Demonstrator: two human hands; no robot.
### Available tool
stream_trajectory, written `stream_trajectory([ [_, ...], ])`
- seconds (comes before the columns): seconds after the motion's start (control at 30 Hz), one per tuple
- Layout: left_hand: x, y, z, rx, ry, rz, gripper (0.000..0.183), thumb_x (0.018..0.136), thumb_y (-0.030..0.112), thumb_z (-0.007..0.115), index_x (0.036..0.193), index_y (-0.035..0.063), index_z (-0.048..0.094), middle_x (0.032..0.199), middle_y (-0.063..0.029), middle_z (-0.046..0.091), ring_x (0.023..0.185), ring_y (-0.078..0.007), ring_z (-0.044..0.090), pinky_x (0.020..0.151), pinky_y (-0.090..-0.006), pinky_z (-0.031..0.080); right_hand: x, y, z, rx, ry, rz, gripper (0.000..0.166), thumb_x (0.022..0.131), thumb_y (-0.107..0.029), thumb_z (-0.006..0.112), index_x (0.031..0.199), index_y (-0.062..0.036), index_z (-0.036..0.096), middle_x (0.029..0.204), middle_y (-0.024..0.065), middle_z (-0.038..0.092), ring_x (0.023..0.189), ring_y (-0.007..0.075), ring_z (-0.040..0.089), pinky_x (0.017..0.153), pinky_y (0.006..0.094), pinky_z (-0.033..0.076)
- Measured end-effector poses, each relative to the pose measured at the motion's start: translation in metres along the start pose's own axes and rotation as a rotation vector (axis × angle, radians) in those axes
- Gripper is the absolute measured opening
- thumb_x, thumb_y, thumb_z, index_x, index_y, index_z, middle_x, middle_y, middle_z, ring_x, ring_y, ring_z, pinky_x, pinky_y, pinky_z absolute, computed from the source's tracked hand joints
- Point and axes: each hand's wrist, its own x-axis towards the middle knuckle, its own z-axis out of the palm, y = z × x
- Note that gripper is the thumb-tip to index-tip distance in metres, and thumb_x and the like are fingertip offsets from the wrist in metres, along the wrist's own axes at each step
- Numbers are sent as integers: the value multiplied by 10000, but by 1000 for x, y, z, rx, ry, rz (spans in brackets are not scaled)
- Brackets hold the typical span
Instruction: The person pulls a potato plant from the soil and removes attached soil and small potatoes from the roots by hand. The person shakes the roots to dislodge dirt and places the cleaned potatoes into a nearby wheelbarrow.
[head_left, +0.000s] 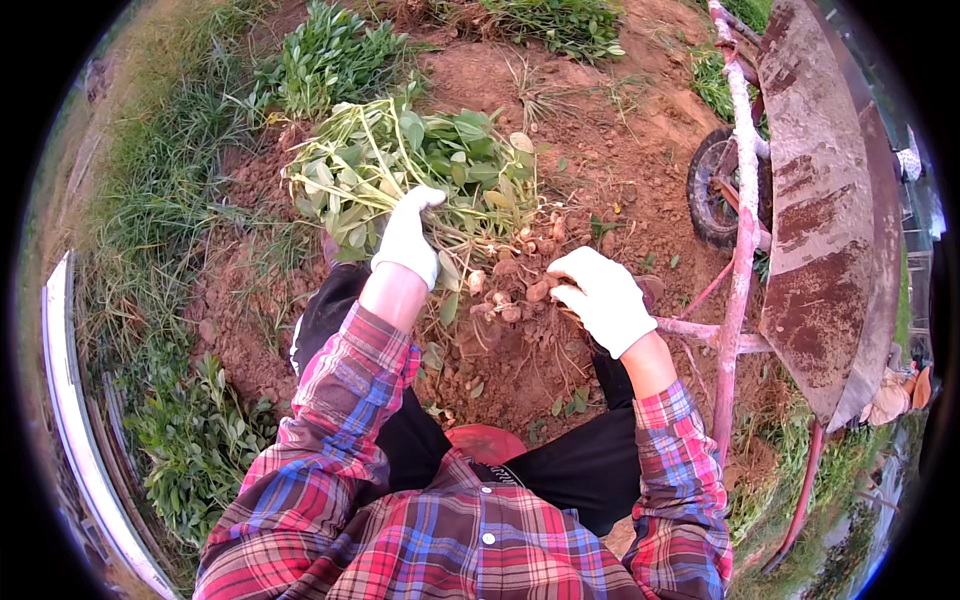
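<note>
Gripped by its stems in my gloved left hand is an uprooted bunch of peanut plants. Its leaves spread away from me to the upper left, while the roots point right. Earth-covered peanut pods hang among those roots, between my two hands. My right hand, also in a white glove, is at the right edge of the pods, thumb and fingers bent close together around a pod or root end. The exact contact there is partly hidden by the fingers.
A rusty wheelbarrow stands at my right, its wheel on the soil and its pink-stained frame beside my arm. Peanut plants lie ahead; leafy plants are at lower left. Something red shows between my legs.
</note>
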Motion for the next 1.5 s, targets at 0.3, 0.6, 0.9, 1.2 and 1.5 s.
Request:
stream_trajectory([
  [0.3,4,1,1,-23,11,60,227,677,137,638,874,71,548,875,-75,571,820,-265,558,800,-417,480,-12,7,-22,408,196,302,117,802,-81,609,901,-27,578,831,48,623,761,112,588,676,247,471],
  [0.6,0,1,4,-56,17,23,277,670,156,647,911,67,544,896,-78,566,826,-269,558,799,-425,478,-32,-15,-38,826,158,358,93,844,-32,529,934,-13,536,793,50,594,702,110,579,631,241,470],
  [0.9,5,1,1,5,68,39,285,665,161,651,912,73,540,907,-81,564,838,-268,555,803,-431,474,-30,-23,-28,383,-328,84,182,809,-137,607,975,-73,642,819,85,628,734,211,605,654,302,479],
  [1.2,4,-3,0,-34,0,22,282,630,176,671,876,89,566,966,-58,553,889,-228,500,845,-389,406,-5,-30,6,-324,309,11,259,748,-252,662,956,-105,616,846,70,557,772,250,566,663,369,452],
  [1.5,11,-5,-5,-4,11,-12,310,619,168,672,901,91,569,1017,-65,541,907,-242,494,867,-395,385,3,-28,21,-237,160,-44,82,683,-169,645,695,-105,594,707,77,538,714,260,563,632,383,440],
])
